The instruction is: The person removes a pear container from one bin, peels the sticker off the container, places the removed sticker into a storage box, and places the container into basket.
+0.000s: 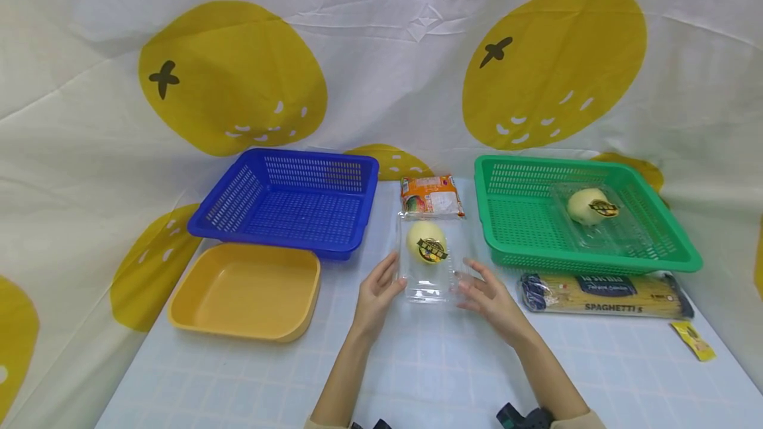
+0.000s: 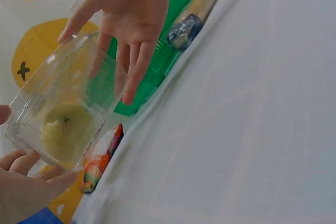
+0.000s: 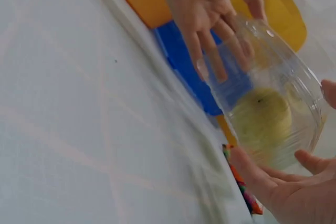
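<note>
A clear plastic box [image 1: 430,257] with a pale round fruit [image 1: 426,241] inside is flanked by both hands at the middle of the table [image 1: 417,363], between the blue basket [image 1: 289,200] and the green basket [image 1: 581,217]. The left hand [image 1: 377,293] is laid against the box's left side with fingers fairly straight, and the right hand [image 1: 485,296] is set against its right side in the same way, so the box appears to be steadied from both sides rather than pinched; neither hand is clenched. In the wrist views the fingers are seen spread along the transparent walls, which suggests a light, wide hold suited to thin, flexible plastic. Whether the box rests on the table or is lifted just off it cannot be told. Just behind the box lies an orange packet [image 1: 432,196], touching or nearly touching its far edge. A second clear box with a similar fruit [image 1: 590,207] sits inside the green basket. A pack of spaghetti [image 1: 605,293] lies in front of that basket, with a small yellow sachet [image 1: 694,339] near it. A yellow tray [image 1: 247,291] stands in front of the blue basket.
</note>
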The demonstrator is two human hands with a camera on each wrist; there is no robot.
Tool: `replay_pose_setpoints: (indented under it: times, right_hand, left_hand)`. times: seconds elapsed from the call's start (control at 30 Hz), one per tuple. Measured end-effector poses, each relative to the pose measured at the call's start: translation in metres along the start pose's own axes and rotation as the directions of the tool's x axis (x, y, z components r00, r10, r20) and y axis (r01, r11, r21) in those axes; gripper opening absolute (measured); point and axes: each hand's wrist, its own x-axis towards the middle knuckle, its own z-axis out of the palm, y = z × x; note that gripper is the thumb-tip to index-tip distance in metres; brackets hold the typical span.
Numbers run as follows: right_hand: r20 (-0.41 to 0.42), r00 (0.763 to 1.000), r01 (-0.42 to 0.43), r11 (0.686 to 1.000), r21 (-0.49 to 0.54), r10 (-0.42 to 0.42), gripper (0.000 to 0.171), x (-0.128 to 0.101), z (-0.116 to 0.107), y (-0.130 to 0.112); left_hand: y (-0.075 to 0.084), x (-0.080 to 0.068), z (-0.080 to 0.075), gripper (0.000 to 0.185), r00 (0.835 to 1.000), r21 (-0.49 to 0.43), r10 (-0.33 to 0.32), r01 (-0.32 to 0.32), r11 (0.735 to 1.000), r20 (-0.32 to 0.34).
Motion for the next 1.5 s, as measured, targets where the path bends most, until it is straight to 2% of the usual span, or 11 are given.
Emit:
replay_pose_setpoints:
  times: [0.2, 0.57, 0.9, 1.5]
  right_hand:
    - [-0.046, 0.998, -0.053, 0.998, -0.046, 0.051, 0.064, 0.000, 0.006, 0.009]
    - [-0.052, 0.997, -0.057, 0.993, -0.099, 0.052, 0.066, 0.000, 0.009, 0.017]
    - [-0.046, 0.996, -0.080, 0.982, -0.171, 0.073, 0.066, -0.004, 0.008, 0.022]
    - [-0.041, 0.991, -0.132, 0.971, -0.201, 0.126, 0.070, 0.002, 0.004, 0.018]
  left_hand:
    - [-0.007, -0.003, -0.005, 0.063, 0.999, 0.002, -0.029, 0.029, 1.000, -0.014]
    - [-0.011, -0.007, -0.013, 0.063, 0.998, 0.002, -0.052, 0.052, 0.999, -0.027]
    - [-0.020, -0.012, -0.014, 0.064, 0.989, 0.025, -0.131, 0.133, 0.991, -0.072]
    - [-0.020, -0.012, -0.019, 0.062, 0.987, 0.074, -0.149, 0.153, 0.985, -0.060]
